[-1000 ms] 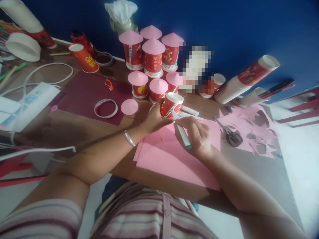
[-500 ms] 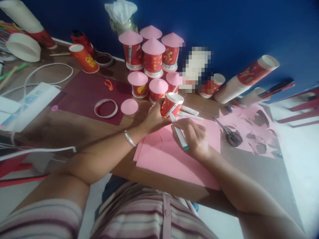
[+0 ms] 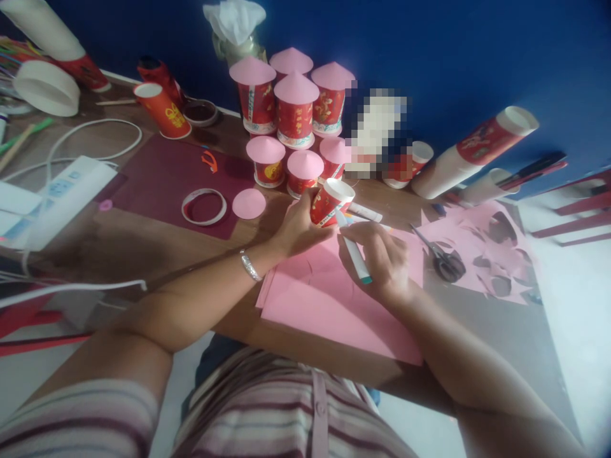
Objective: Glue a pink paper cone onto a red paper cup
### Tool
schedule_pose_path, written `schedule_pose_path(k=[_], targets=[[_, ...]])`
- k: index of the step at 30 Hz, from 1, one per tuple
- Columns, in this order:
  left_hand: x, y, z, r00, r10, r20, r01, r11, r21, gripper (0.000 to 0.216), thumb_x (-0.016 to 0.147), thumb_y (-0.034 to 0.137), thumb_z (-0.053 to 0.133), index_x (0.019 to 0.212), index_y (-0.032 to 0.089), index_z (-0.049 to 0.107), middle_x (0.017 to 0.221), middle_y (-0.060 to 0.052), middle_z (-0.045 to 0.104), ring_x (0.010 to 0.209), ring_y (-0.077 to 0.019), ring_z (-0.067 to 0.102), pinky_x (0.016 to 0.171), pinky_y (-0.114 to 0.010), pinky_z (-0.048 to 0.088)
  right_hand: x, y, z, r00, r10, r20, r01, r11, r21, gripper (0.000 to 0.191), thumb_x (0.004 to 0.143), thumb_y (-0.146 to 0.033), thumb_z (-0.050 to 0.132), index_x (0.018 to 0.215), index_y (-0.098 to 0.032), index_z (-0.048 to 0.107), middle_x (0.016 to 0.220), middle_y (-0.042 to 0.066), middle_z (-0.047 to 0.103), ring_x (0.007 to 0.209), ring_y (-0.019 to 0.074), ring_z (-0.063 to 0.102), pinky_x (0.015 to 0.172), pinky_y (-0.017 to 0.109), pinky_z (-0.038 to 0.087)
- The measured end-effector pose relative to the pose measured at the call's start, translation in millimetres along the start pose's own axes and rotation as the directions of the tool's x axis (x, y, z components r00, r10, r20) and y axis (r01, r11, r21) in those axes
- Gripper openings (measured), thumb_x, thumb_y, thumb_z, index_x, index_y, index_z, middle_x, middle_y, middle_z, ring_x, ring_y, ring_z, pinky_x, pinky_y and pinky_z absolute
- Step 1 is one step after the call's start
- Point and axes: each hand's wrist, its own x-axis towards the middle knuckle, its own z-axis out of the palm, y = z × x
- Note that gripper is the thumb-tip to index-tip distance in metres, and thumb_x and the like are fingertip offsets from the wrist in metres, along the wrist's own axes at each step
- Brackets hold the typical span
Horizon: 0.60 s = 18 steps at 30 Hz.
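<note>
My left hand (image 3: 303,226) is wrapped round a red paper cup (image 3: 329,202), tilted so its white end faces up and right. My right hand (image 3: 382,254) grips a white marker (image 3: 354,254) with a green end cap toward me; its tip is close to the cup's lower right edge, and I cannot tell if it touches. Beneath both hands lie pink paper sheets (image 3: 324,305). Just behind the cup stand several red cups with pink cone tops, such as this front cone-topped cup (image 3: 294,117). A flat pink disc (image 3: 249,203) rests left of my left hand.
Scissors (image 3: 446,262) lie by cut pink scraps (image 3: 506,254) at right. A white cut ring (image 3: 203,207) sits on a dark red sheet (image 3: 167,175). Stacked cups (image 3: 477,152) lean at the back right; a power strip (image 3: 71,197) and cables are at left.
My right hand and the marker have shifted slightly right, along the cup's lower edge. The cup has turned a little in my left hand. The view has shifted slightly.
</note>
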Motion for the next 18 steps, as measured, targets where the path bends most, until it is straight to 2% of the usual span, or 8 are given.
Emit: schedule_pose_path(k=[5,15,18], targets=[[-0.4,-2.5,0.5,1.000,0.019,-0.008,-0.019,1.000,0.021,0.061,0.069,0.034,0.088,0.118,0.024,0.053,0.105,-0.004,0.075,0.098,-0.0271,0.072,0.084,-0.042,0.060,1.6,0.0,1.1,1.000,-0.002,-0.021,0.002,1.000,-0.014,0.030,0.097,-0.006,0.060,0.124,-0.018,0.059,0.091,0.006,0.073,0.079,0.0195,0.073,0.064,0.030,0.059],[0.4,-2.0,-1.1,0.999,0.032,0.001,-0.032,0.999,0.040,0.062,0.068,0.037,0.090,0.116,0.024,0.052,0.107,-0.005,0.075,0.099,-0.0271,0.072,0.086,-0.043,0.058,-1.6,-2.5,4.6,1.000,-0.008,0.004,0.008,1.000,-0.010,0.028,0.097,-0.004,0.058,0.123,-0.016,0.058,0.091,0.007,0.072,0.080,0.0185,0.071,0.064,0.029,0.058],[0.6,-2.8,-0.4,0.999,0.040,-0.009,-0.040,0.998,0.038,0.067,0.068,0.044,0.092,0.117,0.023,0.052,0.109,-0.007,0.075,0.100,-0.0274,0.072,0.087,-0.043,0.058,-3.2,-4.1,6.4,1.000,-0.014,0.025,0.014,1.000,-0.006,0.030,0.097,-0.004,0.055,0.124,-0.016,0.057,0.091,0.007,0.072,0.080,0.0187,0.072,0.065,0.029,0.058]])
